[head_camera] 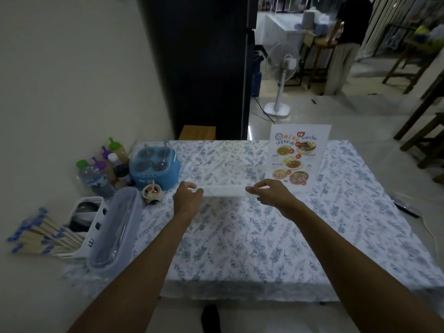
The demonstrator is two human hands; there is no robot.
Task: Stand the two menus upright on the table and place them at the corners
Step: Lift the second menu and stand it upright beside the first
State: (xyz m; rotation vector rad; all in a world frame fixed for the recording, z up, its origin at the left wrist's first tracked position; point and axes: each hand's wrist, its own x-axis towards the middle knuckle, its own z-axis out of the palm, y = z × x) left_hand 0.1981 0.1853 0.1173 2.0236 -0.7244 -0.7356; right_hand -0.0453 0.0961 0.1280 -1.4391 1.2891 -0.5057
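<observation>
One menu [296,156] stands upright toward the far right of the table [264,248], its printed food pictures facing me. A second menu [224,190] sits mid-table seen edge-on as a pale strip, with a clear panel reaching away from it. My left hand [187,200] grips its left end and my right hand [271,194] grips its right end. I cannot tell whether this menu is tilted or lying flat.
Along the left edge are sauce bottles [113,162], a blue condiment caddy [155,167], a small cup [151,191], a clear lidded box [115,227] and a white holder with chopsticks [79,227]. A fan [281,75] and wooden chairs stand beyond.
</observation>
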